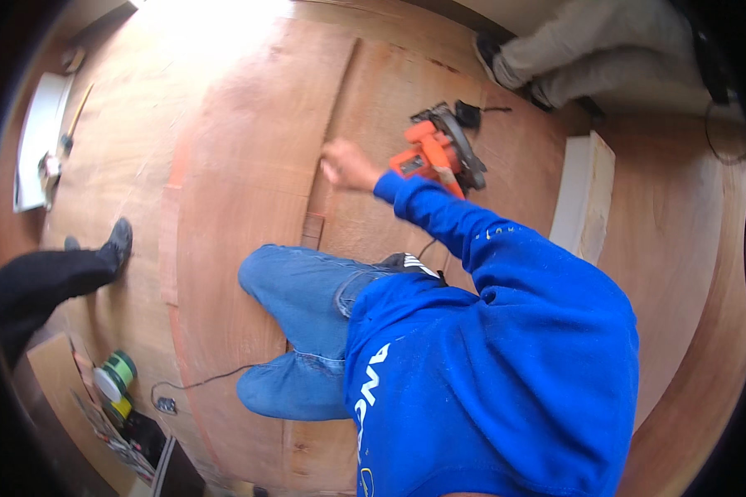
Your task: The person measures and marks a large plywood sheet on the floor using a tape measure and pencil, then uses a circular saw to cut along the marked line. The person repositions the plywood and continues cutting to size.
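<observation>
My right hand (348,166), at the end of a blue sleeve, is over the long edge of a reddish plywood sheet (253,166). It is blurred by motion, so its fingers and anything in them cannot be made out. To the right of the hand, an orange and black circular saw (431,153) rests on another wooden panel (389,91), apart from the fingers. A small brown wood piece (312,228) lies along the sheet's edge, in front of my kneeling legs. My left hand is out of view.
A white block-shaped piece (584,195) lies to the right. Two people stand close by: a dark trouser leg (58,282) at left, light trousers (597,54) at upper right. A cord with a plug (166,405), a green spool (118,371) and a long-handled tool (78,116) lie at left.
</observation>
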Demonstrator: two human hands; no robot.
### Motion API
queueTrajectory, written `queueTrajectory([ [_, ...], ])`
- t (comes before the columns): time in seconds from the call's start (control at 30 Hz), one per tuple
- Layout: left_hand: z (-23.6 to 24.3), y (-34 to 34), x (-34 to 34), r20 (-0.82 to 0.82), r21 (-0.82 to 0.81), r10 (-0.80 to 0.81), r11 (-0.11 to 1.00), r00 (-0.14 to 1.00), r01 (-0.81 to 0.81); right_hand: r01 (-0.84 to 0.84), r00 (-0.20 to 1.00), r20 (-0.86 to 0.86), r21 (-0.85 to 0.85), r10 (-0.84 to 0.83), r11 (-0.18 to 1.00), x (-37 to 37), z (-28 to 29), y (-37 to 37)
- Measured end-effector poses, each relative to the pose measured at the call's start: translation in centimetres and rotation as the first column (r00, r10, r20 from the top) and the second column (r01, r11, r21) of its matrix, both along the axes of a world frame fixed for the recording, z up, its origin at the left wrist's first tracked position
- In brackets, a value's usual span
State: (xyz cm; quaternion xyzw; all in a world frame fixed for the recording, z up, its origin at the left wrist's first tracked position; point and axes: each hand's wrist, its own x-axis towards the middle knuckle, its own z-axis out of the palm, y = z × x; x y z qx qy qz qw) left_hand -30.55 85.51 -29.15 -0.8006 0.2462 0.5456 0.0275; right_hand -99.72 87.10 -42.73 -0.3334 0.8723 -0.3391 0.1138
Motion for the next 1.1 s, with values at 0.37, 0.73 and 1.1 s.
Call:
queueTrajectory([
  [0.37,-4.8,-14.5,-7.0,-0.418,-0.334,-0.022,0.933,0.908,-0.131,0.523,0.852,-0.254,0.353,-0.458,0.776,-23.1,-2.8,26.7],
  [0.73,-2.3,-13.3,-2.9,0.139,-0.417,-0.050,0.903,0.989,0.104,0.433,0.857,-0.170,0.748,-0.486,0.502,-20.8,-13.0,31.6],
  [1.1,7.3,-12.3,-21.4,-0.025,-0.780,-0.395,0.582,0.918,0.229,0.446,0.880,0.250,-0.143,-0.404,0.883,-16.4,2.5,22.3],
])
